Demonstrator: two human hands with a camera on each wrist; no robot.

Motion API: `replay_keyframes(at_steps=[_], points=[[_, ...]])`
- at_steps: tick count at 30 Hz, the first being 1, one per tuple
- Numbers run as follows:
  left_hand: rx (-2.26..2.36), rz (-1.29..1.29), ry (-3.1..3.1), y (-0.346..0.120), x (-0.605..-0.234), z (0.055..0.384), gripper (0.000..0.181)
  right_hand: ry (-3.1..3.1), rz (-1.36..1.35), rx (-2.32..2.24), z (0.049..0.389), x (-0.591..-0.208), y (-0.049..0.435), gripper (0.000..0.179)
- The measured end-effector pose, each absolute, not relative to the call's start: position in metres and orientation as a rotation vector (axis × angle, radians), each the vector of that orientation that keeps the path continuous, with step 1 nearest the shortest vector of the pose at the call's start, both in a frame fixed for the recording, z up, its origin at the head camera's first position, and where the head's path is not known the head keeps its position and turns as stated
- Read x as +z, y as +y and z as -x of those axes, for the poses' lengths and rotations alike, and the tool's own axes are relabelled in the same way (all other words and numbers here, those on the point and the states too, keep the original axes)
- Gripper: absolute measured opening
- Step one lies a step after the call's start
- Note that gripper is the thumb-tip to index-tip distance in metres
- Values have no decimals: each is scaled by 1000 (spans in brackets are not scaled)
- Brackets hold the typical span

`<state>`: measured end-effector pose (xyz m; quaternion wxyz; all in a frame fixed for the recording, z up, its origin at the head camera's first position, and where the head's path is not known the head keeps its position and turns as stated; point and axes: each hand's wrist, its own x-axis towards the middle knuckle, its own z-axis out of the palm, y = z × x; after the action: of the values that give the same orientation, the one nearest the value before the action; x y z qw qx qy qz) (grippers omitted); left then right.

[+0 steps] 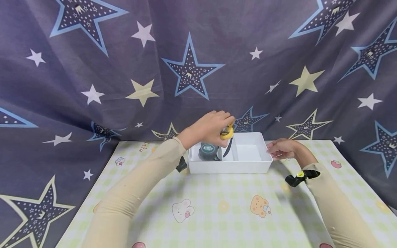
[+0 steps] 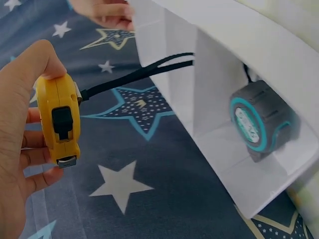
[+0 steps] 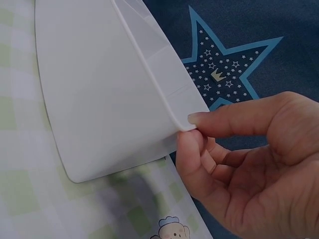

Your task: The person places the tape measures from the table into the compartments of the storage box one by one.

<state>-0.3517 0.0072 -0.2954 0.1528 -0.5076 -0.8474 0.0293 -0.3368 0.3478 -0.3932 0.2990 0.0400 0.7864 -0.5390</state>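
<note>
My left hand (image 1: 209, 125) holds a yellow tape measure (image 2: 59, 117) above a white divided box (image 1: 229, 167). A black wrist strap (image 2: 119, 81) hangs from the tape measure down toward the box, beside its divider (image 1: 235, 150). In the box's left compartment lies a grey and teal tape measure (image 1: 208, 151); the left wrist view shows its round label facing out. At the box's right end my right hand (image 3: 254, 164) pinches the rim corner between thumb and fingers. The right compartment (image 1: 249, 148) shows its bare white floor.
A green and white checked cloth with cartoon prints (image 1: 223, 220) covers the table under the box. Right behind the table hangs a dark star-patterned curtain (image 1: 235, 44), close to the box's back side. Both wrists carry black straps, the right one (image 1: 302, 176) with a yellow mark.
</note>
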Motion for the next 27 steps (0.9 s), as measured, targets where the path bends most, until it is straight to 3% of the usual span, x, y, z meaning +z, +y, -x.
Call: replay_keyframes(at_steps=[12,27], points=[[263,1506,-2412,2,-294,353,65,2092,-108,-1425,338,-396,349,40],[391,1554,-2334,12,-310,353,66,2082,-104,-1440,335,-393,347,39]])
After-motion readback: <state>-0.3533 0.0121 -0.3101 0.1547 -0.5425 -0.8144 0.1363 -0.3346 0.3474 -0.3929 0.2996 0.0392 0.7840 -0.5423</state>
